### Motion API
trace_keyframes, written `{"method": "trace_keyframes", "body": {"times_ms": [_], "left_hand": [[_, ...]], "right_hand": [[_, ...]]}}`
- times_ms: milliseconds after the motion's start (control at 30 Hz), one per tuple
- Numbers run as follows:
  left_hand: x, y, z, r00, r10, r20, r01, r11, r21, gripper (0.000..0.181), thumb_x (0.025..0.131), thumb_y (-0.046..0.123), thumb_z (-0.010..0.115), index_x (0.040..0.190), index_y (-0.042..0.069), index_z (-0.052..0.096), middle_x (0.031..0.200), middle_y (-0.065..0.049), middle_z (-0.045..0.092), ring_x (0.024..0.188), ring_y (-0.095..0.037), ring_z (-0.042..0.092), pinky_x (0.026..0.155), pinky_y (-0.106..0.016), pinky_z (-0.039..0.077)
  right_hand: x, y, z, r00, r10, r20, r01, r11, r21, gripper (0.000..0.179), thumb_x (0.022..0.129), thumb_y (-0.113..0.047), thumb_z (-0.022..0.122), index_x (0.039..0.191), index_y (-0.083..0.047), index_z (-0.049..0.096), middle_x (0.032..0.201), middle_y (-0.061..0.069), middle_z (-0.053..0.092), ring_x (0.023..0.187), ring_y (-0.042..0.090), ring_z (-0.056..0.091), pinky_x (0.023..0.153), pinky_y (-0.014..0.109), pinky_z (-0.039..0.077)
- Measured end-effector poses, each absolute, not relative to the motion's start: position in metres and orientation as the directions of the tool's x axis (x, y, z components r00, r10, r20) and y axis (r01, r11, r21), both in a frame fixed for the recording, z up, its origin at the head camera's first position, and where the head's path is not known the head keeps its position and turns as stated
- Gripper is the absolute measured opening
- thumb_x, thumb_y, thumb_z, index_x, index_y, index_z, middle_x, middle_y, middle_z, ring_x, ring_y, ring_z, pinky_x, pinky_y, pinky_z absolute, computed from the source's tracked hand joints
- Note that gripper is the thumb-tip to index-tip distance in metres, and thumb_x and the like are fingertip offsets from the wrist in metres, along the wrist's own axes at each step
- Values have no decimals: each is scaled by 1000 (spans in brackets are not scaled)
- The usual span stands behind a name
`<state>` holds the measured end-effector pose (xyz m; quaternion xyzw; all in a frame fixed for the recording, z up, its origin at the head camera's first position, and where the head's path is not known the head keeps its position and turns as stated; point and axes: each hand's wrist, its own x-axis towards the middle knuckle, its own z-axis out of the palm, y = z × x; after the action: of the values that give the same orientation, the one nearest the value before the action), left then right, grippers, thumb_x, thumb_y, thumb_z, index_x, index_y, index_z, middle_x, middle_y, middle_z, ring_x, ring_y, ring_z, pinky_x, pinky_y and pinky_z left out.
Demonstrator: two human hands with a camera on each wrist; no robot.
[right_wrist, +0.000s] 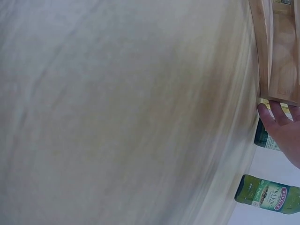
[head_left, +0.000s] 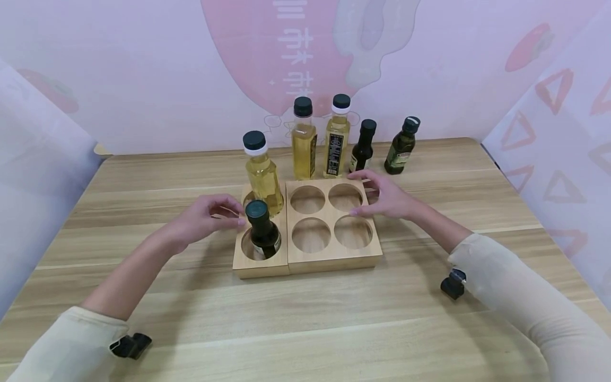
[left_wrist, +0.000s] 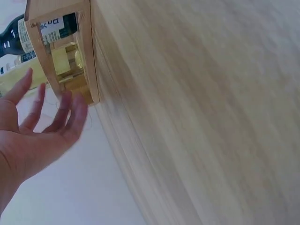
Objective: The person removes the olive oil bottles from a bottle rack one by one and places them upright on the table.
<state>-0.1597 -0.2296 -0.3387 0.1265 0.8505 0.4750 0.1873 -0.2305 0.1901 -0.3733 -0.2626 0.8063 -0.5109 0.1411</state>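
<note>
Two wooden bottle racks stand side by side on the table. The narrow two-hole rack (head_left: 261,271) holds a tall bottle of yellow oil (head_left: 264,180) in its back hole and a small dark bottle (head_left: 264,236) in its front hole. All four holes of the wider rack (head_left: 332,211) are bare. My left hand (head_left: 205,220), fingers loosely bent and spread, is at the narrow rack's left side, beside the two bottles. At the wider rack's right side is my right hand (head_left: 389,196), its fingertips at the back corner and its thumb over the right edge.
Behind the wider rack stand two tall yellow oil bottles (head_left: 304,151) and a small dark bottle (head_left: 363,148). A green bottle (head_left: 401,148) with a green label stands farther right. A printed cloth wall (head_left: 167,79) closes off the table's back edge.
</note>
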Motion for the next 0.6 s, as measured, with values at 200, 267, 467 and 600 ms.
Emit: {"method": "trace_keyframes", "body": {"times_ms": [200, 267, 467, 600], "left_hand": [[-160, -227, -336, -919, 359, -162, 56, 526, 849, 29, 98, 16, 73, 120, -2, 64, 121, -16, 63, 112, -28, 60, 92, -38, 53], [-160, -226, -335, -932, 342, -118, 90, 533, 841, 27, 98, 14, 72, 118, -2, 64, 121, -17, 64, 111, -27, 61, 92, -33, 54], [-157, -216, -329, -946, 303, 112, 263, 521, 812, 15, 97, 4, 72, 109, -4, 69, 110, -16, 70, 98, -11, 66, 85, -17, 54], [-153, -212, -328, -934, 280, 224, 326, 404, 854, 13, 101, 3, 65, 110, -6, 68, 103, -10, 75, 92, -7, 70, 83, -18, 57]], "right_hand": [[-230, 190, -373, -823, -567, 41, -281, 343, -896, 81, 79, 1, 85, 149, 4, 43, 152, 22, 41, 132, 43, 52, 111, 53, 45], [-230, 190, -373, -823, -567, 42, -282, 343, -896, 81, 79, 1, 85, 149, 4, 43, 152, 22, 41, 133, 43, 52, 111, 53, 44], [-230, 191, -372, -822, -568, 41, -284, 347, -894, 81, 80, 0, 85, 149, 4, 43, 153, 22, 41, 133, 43, 52, 112, 54, 44], [-230, 191, -374, -822, -568, 39, -283, 349, -893, 80, 81, 0, 84, 149, 3, 43, 153, 22, 41, 132, 42, 52, 112, 54, 44]]}}
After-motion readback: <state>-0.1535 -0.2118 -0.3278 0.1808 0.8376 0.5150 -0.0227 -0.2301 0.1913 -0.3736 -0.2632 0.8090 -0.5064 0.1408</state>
